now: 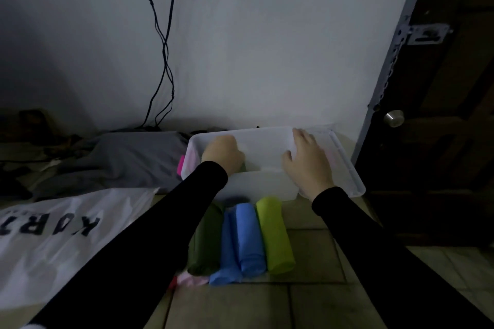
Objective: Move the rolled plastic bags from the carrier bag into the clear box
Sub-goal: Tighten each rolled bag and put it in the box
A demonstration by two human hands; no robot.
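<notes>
Black sleeves reach forward: I see my left hand [224, 153] curled inside the clear box [344, 168], grip unclear; right hand [307, 165] spread flat on its rim. Green, blue, lime rolled bags [251, 240] lie on the floor, carrier bag [53, 243] left.

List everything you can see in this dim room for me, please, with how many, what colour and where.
Clear box: one, translucent white, on the floor by the wall.
Rolled plastic bags: four clearly seen, dark green, two blue, lime, on tiles before the box.
Pink bag: one, at the rolls' near end.
Carrier bag: one, white with black letters, left.
Grey cloth: one, left of box.
Cables: dark, on wall.
Door: dark, right.
Left hand: in box.
Right hand: in box.
</notes>
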